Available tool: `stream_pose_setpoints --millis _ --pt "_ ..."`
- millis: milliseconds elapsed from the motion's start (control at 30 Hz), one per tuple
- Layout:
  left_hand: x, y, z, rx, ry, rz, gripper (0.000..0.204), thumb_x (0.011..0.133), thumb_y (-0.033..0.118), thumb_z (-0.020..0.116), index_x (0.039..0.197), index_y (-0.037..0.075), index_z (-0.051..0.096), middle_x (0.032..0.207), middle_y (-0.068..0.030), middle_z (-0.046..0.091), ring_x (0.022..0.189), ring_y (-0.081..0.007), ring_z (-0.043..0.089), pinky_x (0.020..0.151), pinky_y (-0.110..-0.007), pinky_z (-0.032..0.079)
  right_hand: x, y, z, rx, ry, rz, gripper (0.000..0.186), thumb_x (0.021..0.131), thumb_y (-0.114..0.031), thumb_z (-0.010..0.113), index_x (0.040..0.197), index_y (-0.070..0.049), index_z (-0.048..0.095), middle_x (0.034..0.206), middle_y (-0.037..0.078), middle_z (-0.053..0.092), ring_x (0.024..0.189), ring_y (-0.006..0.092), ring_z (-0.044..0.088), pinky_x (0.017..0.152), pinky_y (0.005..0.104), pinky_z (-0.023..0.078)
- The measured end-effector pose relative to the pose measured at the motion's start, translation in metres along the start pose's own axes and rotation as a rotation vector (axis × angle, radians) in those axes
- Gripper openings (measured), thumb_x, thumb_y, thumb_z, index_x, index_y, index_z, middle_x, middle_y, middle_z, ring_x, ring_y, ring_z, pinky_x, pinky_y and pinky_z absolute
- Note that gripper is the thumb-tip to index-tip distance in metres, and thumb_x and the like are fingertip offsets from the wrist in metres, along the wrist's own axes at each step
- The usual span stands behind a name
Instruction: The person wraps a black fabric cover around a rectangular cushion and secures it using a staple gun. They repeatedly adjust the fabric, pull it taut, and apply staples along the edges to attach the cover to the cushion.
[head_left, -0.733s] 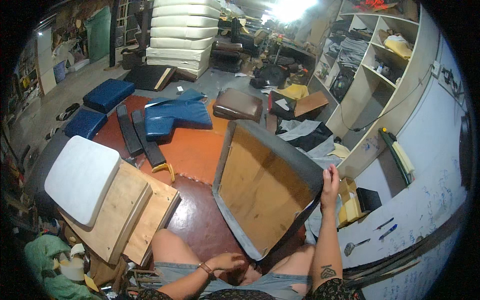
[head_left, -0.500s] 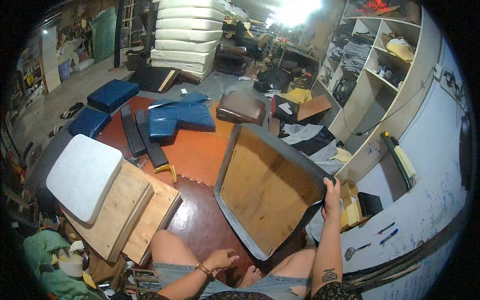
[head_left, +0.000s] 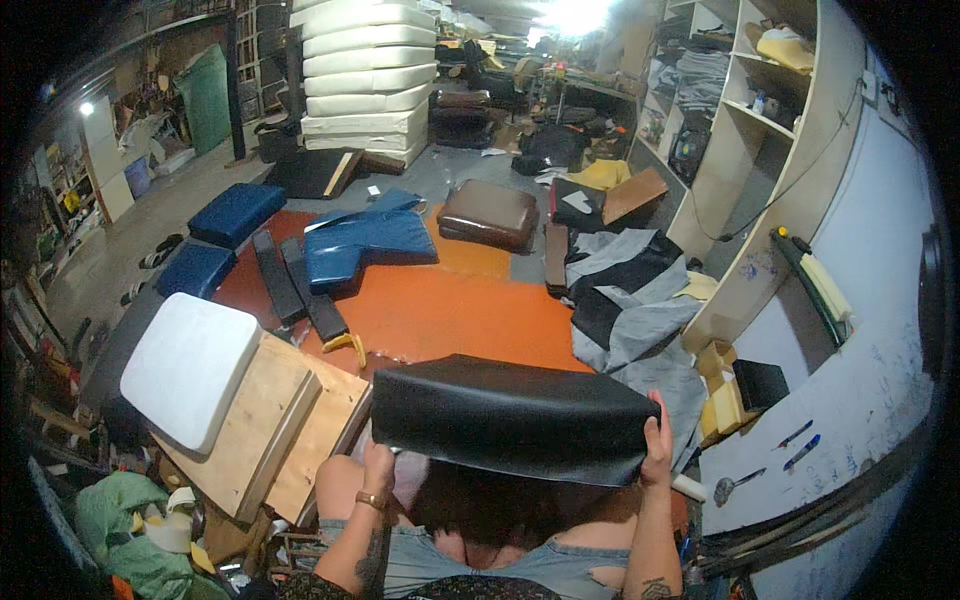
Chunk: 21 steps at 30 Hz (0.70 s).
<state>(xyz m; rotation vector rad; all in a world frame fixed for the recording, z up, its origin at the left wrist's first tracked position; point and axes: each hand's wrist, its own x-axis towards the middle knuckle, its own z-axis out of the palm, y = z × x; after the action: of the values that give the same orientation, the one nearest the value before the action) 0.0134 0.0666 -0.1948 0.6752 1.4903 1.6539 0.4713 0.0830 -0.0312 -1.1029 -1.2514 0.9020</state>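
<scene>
A black vinyl-covered cushion piece (head_left: 510, 410) lies across my lap at chest-down view, its long side turned toward me. My left hand (head_left: 378, 465) is closed on its lower left corner, and my right hand (head_left: 655, 450) grips its right end, fingers on the edge. Its wooden back is hidden. Just left of it lie plywood boards (head_left: 315, 440) with a white square pad (head_left: 185, 370) on top. Beyond it are an orange mat (head_left: 440, 320) and rumpled grey and black material (head_left: 620, 300).
Blue cushions (head_left: 235, 215), black strips (head_left: 275, 285) and a brown cushion (head_left: 485, 215) lie ahead. A stack of white cushions (head_left: 365, 75) stands behind. Shelving (head_left: 770, 140) and a white board with tools (head_left: 810, 460) are at the right, a green sack (head_left: 125, 525) at lower left.
The cushion piece has tipped from showing its wooden underside to showing a black side, and sits lower. My left hand has risen to grip its left end; my right hand still holds the right.
</scene>
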Motion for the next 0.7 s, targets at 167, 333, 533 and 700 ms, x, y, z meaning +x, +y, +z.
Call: stream_pose_setpoints --millis 167,333,533,700 --pt "0.038 -0.010 -0.032 0.130 0.055 -0.012 0.034 0.112 0.019 0.057 0.141 0.004 0.066 0.126 -0.0076 0.073 0.106 -0.0152 0.070 0.087 -0.027 0.056 -0.019 0.038 -0.019 0.117 0.106 0.173 0.072 0.112 -0.044 0.056 0.164 0.001 0.036 0.154 0.015 0.053 0.140 0.0261 0.051 0.121 0.0367 0.035" --pt "0.079 0.086 0.026 -0.155 -0.248 0.013 0.054 0.116 0.043 0.046 0.153 0.006 0.056 0.146 -0.0055 0.062 0.132 -0.0160 0.057 0.106 -0.033 0.050 -0.036 0.062 -0.035 -0.384 0.241 0.243 0.075 0.113 -0.051 0.047 0.162 0.004 0.037 0.160 0.025 0.049 0.148 0.0361 0.047 0.123 0.0420 0.034" --pt "0.070 0.122 0.070 -0.127 -0.590 -0.002 0.065 0.115 0.051 0.044 0.164 0.007 0.043 0.159 -0.0072 0.051 0.146 -0.0215 0.047 0.125 -0.033 0.030 -0.030 0.054 -0.037 -0.562 0.322 0.193 0.065 0.114 -0.048 0.045 0.143 0.009 0.057 0.135 0.033 0.065 0.130 0.0460 0.062 0.111 0.0475 0.045" --pt "-0.022 0.131 0.085 0.278 -0.483 0.430 0.059 0.106 0.032 0.065 0.154 0.003 0.049 0.142 -0.0239 0.058 0.138 -0.0288 0.052 0.117 -0.041 0.040 0.036 0.056 -0.111 -0.719 0.486 0.099 0.069 0.111 -0.051 0.052 0.094 0.013 0.070 0.082 0.027 0.071 0.075 0.0349 0.064 0.077 0.0499 0.048"
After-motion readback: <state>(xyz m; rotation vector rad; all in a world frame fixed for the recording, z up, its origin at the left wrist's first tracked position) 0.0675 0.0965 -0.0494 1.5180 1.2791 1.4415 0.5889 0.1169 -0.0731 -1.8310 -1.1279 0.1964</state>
